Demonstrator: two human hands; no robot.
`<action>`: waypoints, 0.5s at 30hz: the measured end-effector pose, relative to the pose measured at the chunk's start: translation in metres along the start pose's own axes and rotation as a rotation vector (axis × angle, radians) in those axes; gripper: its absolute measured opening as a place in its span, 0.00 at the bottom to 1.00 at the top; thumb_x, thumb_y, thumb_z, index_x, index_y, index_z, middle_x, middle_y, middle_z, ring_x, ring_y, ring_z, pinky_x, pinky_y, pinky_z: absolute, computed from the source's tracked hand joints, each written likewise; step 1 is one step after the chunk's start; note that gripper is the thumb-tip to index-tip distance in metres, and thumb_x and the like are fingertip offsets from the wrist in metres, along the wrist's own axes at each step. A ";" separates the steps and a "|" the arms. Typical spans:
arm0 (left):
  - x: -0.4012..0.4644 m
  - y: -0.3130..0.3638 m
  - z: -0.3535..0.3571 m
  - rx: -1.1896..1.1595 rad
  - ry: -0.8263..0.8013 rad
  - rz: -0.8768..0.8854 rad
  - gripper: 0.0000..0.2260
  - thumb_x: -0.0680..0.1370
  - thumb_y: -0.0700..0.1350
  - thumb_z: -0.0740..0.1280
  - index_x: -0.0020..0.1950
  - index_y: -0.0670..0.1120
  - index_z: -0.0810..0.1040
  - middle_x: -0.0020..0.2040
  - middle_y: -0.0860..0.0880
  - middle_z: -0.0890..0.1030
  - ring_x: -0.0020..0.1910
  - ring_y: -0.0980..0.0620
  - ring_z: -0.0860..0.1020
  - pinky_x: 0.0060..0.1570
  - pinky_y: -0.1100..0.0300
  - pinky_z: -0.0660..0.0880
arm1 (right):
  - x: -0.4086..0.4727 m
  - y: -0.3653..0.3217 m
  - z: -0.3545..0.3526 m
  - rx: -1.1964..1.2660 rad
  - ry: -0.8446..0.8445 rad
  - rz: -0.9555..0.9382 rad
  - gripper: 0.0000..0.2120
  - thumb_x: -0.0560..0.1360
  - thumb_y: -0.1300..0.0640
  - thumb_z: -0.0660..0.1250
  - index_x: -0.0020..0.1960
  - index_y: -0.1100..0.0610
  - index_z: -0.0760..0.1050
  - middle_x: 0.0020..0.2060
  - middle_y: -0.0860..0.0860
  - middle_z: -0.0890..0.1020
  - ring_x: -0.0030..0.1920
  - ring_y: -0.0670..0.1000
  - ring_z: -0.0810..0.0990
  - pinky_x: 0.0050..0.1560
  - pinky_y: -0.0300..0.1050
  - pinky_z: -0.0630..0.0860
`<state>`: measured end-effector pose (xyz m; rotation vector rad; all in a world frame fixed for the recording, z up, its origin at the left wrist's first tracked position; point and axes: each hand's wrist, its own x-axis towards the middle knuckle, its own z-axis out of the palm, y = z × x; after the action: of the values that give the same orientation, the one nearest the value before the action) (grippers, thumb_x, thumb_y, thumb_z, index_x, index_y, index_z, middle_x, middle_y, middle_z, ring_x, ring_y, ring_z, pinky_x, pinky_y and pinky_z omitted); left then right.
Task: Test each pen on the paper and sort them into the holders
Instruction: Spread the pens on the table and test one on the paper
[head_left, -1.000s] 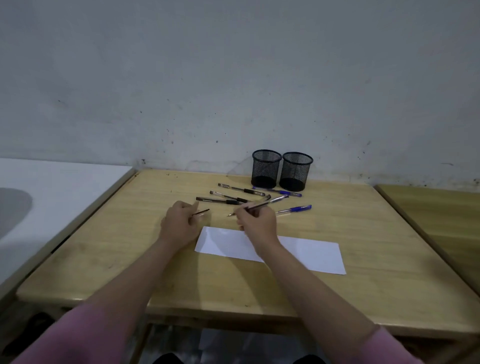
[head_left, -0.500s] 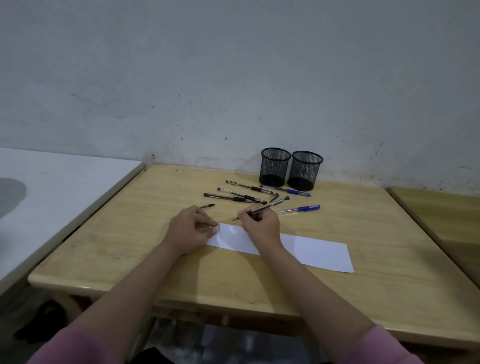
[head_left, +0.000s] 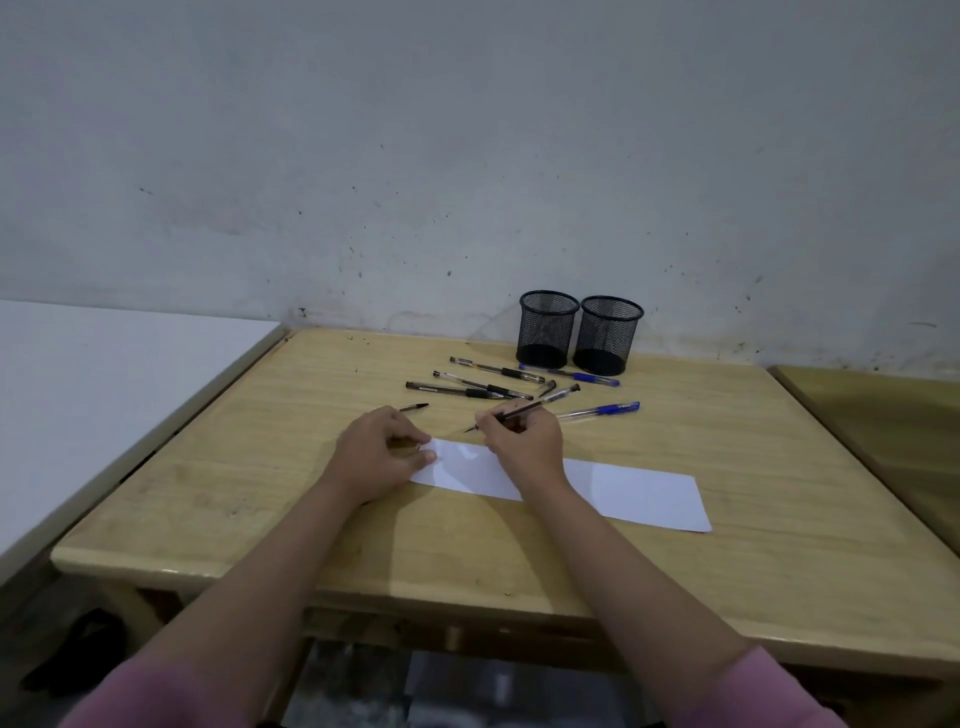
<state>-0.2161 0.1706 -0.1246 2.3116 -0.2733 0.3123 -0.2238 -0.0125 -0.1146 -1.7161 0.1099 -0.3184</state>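
Observation:
A white strip of paper (head_left: 623, 491) lies across the wooden table (head_left: 260, 493). My right hand (head_left: 530, 441) grips a black pen (head_left: 511, 414). Its tip points left, just above the paper's far left edge. My left hand (head_left: 379, 452) rests its fingertips on the paper's left end. A thin black pen cap (head_left: 415, 407) sticks out behind its fingers. Several black pens (head_left: 467, 391) and two blue pens (head_left: 602, 410) (head_left: 587, 378) lie loose behind my hands. Two black mesh holders (head_left: 548, 332) (head_left: 609, 338) stand side by side at the wall; no pens show in them.
A white table (head_left: 104, 389) adjoins on the left. Another wooden table (head_left: 883, 415) stands to the right across a narrow gap. A grey wall runs close behind the holders.
My left hand has come down onto the paper's left end. My right hand has brought the pen lower and closer to the paper.

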 end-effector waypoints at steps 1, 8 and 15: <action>-0.001 0.001 0.000 0.001 -0.003 0.006 0.10 0.66 0.49 0.76 0.45 0.50 0.84 0.45 0.51 0.80 0.46 0.52 0.78 0.51 0.50 0.76 | 0.000 0.000 0.000 -0.026 -0.009 -0.023 0.04 0.71 0.57 0.72 0.38 0.53 0.80 0.35 0.48 0.82 0.39 0.48 0.81 0.43 0.41 0.78; -0.001 0.000 -0.001 -0.003 -0.005 0.033 0.13 0.63 0.56 0.73 0.41 0.50 0.84 0.42 0.51 0.80 0.43 0.53 0.78 0.46 0.49 0.77 | -0.004 -0.018 0.023 -0.100 -0.009 -0.105 0.08 0.70 0.60 0.71 0.34 0.53 0.76 0.29 0.48 0.80 0.35 0.52 0.82 0.37 0.42 0.79; 0.000 -0.001 -0.001 0.005 -0.013 0.033 0.11 0.64 0.53 0.76 0.41 0.48 0.83 0.42 0.51 0.80 0.44 0.53 0.78 0.47 0.50 0.77 | -0.003 -0.013 0.030 0.053 -0.008 0.087 0.07 0.70 0.68 0.67 0.36 0.61 0.71 0.32 0.60 0.79 0.32 0.55 0.81 0.31 0.44 0.80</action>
<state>-0.2160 0.1723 -0.1245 2.3167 -0.3171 0.3149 -0.2200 0.0192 -0.1069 -1.6546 0.1679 -0.2479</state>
